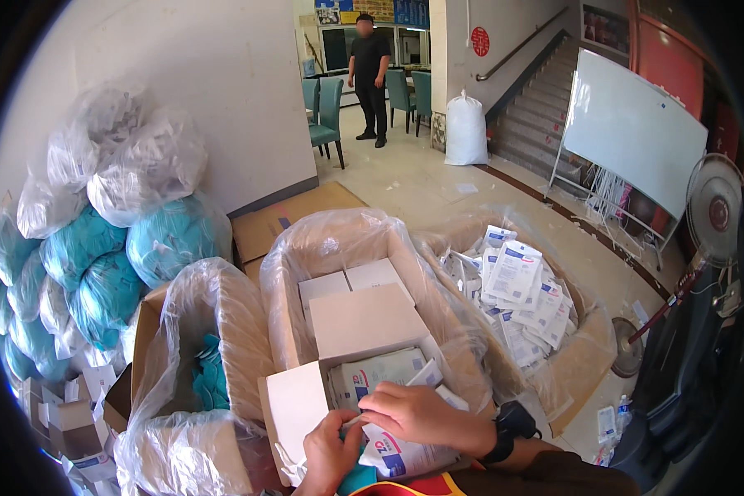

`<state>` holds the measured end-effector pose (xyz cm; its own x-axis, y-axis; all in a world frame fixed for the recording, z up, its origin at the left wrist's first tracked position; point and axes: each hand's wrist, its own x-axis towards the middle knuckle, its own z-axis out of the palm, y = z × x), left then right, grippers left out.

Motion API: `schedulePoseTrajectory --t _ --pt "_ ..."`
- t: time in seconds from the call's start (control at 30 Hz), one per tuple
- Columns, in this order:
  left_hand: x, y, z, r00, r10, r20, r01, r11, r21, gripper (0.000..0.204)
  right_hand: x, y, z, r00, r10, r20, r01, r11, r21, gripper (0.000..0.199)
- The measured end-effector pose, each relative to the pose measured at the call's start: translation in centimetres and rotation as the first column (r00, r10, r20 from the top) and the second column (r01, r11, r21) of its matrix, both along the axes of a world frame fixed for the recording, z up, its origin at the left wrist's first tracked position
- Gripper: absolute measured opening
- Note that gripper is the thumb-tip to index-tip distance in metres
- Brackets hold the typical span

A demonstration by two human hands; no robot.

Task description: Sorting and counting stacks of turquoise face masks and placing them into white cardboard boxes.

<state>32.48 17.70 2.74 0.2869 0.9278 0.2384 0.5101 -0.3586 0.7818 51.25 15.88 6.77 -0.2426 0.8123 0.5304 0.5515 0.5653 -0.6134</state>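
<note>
Two hands pack a flat white packet beside a small open box.

The left hand point(329, 453) is curled around something teal point(357, 478) low down. The right hand point(417, 416) pinches the top edge of a flat white packet point(401, 455) with closed fingers; a black watch point(511, 426) sits on that wrist. The packet lies just in front of the small open white box point(364, 326), which holds more packets. That box sits in a big carton with a clear bag liner point(339, 244). To the right is a carton full of loose white packets point(521, 289). To the left are bags of teal cloth point(99, 264). Far off, a person point(370, 78) stands near green chairs point(326, 112).
</note>
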Motion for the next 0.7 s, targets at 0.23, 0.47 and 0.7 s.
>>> schedulePoseTrajectory --t 0.23,0.47,0.7 --pt "0.0 -0.1 0.5 0.998 -0.045 -0.042 0.049 0.993 0.103 0.015 -0.4 0.9 -4.0 0.999 -0.050 0.001 0.050 0.994 -0.098 0.015" --pt "0.1 -0.1 0.8 0.997 -0.043 -0.067 0.051 0.990 0.129 0.012 -0.4 0.9 -4.2 0.998 -0.063 0.011 0.064 0.989 -0.132 0.014" --pt "0.2 -0.1 0.8 0.996 -0.039 -0.077 0.049 0.990 0.136 0.013 -0.4 1.0 -4.6 0.998 -0.060 0.008 0.060 0.991 -0.120 0.012"
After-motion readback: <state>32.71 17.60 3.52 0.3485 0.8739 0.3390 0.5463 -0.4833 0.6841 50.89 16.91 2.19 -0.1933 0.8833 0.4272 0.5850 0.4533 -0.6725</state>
